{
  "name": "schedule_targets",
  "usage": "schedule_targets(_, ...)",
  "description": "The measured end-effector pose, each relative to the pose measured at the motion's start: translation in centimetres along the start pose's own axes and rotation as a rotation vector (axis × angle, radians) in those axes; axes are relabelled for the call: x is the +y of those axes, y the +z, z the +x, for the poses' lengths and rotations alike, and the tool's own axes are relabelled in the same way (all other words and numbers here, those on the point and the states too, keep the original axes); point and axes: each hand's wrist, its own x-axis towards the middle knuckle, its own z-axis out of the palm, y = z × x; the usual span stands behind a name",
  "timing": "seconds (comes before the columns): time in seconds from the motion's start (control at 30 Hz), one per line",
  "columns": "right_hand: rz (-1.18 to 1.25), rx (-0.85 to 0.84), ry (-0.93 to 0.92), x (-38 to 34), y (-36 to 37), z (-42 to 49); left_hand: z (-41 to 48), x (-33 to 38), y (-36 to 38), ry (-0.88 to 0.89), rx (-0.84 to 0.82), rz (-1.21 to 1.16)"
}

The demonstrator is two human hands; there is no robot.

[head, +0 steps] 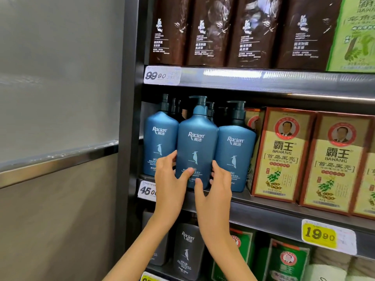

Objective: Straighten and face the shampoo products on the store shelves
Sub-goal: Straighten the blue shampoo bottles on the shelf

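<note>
Left hand [171, 179] and right hand [220, 187] both clamped on middle blue Raclen pump bottle [196, 138] (label facing out), at shelf [263, 213] front edge.

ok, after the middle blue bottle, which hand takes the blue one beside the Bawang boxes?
Right. The right hand grips the middle bottle on the side nearest the right blue bottle. The left hand holds the opposite side, with the middle bottle in its way.
</note>
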Motion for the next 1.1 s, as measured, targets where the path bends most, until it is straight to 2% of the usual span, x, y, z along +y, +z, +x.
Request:
schedule_targets(0.23,-0.015,-0.116,0.061,0.3,-0.6,-0.5,-0.5,-0.7,-0.1,0.014,0.014,-0.026)
schedule_targets(0.4,-0.035,-0.173,0.088,0.4,-0.5,-0.1,-0.3,-0.9,0.1,0.040,0.043,0.040)
schedule_targets(0.57,-0.028,-0.153,0.127,0.3,-0.4,0.6,0.0,-1.0,0.0,0.054,0.038,0.086)
schedule_targets(0.73,-0.004,-0.202,0.170,0.3,-0.8,1.3,0.3,-1.0,0.1,0.047,0.036,0.096)
schedule_targets(0.83,0.002,-0.131,0.069,0.1,-1.9,0.8,0.1,-1.2,0.0,0.035,0.026,0.078)
schedule_targets(0.97,-0.113,0.176,-0.240,-0.6,-4.9,2.6,-0.8,-1.5,-0.7,0.024,0.047,0.049)
schedule_targets(1.03,-0.188,0.215,-0.286,-1.1,-6.2,5.0,-1.0,-1.3,-1.0,0.018,0.034,0.032)
schedule_targets(1.1,-0.280,0.179,-0.286,-1.7,-6.9,7.1,-1.2,-0.9,-1.2,0.007,0.014,0.000)
